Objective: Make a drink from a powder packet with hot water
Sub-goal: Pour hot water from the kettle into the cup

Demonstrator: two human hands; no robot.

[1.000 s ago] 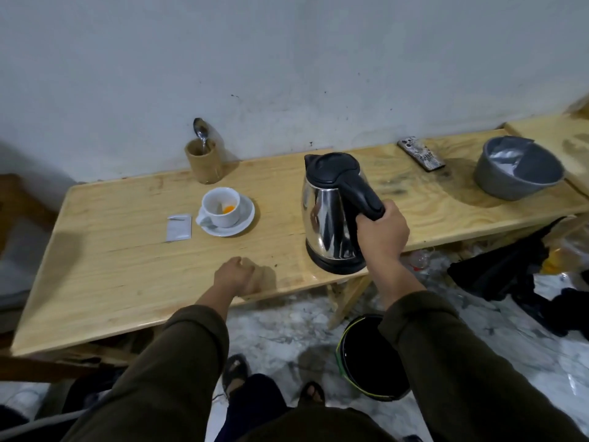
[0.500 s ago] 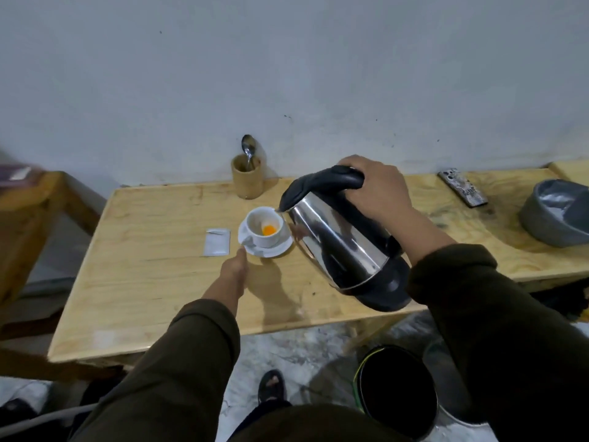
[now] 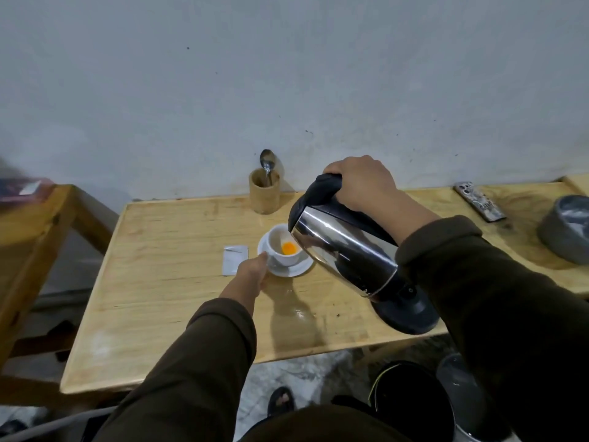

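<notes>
A white cup (image 3: 280, 254) with orange powder (image 3: 289, 248) in its bottom stands on a white saucer (image 3: 294, 270) on the wooden table (image 3: 165, 282). My right hand (image 3: 363, 183) grips the black handle of a steel kettle (image 3: 347, 250), tilted steeply with its spout over the cup's right rim. My left hand (image 3: 251, 272) rests at the saucer's near-left edge, fingertips touching the cup or saucer. A torn silver packet (image 3: 234, 260) lies flat just left of the saucer. No water stream is visible.
A bamboo holder (image 3: 264, 194) with a spoon (image 3: 267, 161) stands against the wall behind the cup. A phone (image 3: 479, 200) and a grey bowl (image 3: 564, 234) lie at the right. A black bin (image 3: 411, 403) is on the floor below; a wooden bench (image 3: 28, 234) is left.
My right hand lifted the kettle off the table, carried it left and tipped it further over the cup. My left hand moved forward from the table edge to the saucer.
</notes>
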